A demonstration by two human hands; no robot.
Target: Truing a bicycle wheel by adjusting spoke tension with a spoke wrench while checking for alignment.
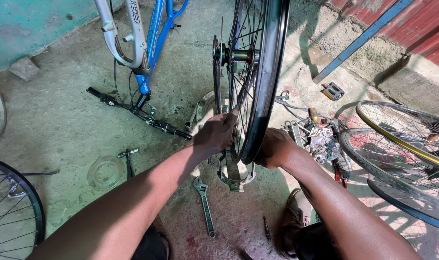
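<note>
Black rim of bicycle wheel (258, 96) stands upright on concrete floor (65, 125), off any frame. Left hand (213, 136) fingers closed round spoke near rim; right hand (273, 147) cups rim's far side (grip hidden, cannot tell). Adjustable wrench (205, 206) lies unused on floor nearby. Spoke work looks midway, judging by loose tools.
</note>
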